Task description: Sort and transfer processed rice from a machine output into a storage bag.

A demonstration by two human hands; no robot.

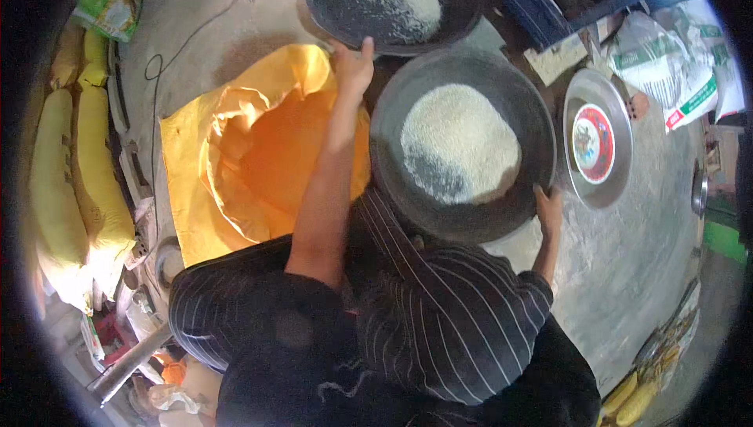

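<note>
Two wide black basins hold pale grain that looks like rice. The near basin [384, 129] sits in front of my knees, its heap of grain [463, 137] spread over the middle. Beyond it, slightly left, is the far basin [329, 3], with a smaller heap of grain [400, 0]. My left hand [354, 70] reaches forward and is closed on the far basin's near rim, thumb on top. My right hand [549, 209] grips the near basin's right rim, fingers partly hidden. Under my left forearm an orange-yellow sack [184, 168] lies with its mouth gaping.
On the right stands a metal basin [575, 168] with a patterned red-and-white bowl [594, 145] in it. White-and-green plastic bags [667, 58] lie behind. Full yellow sacks [98, 168] line the left side. A thin cable [157, 98] runs along the floor.
</note>
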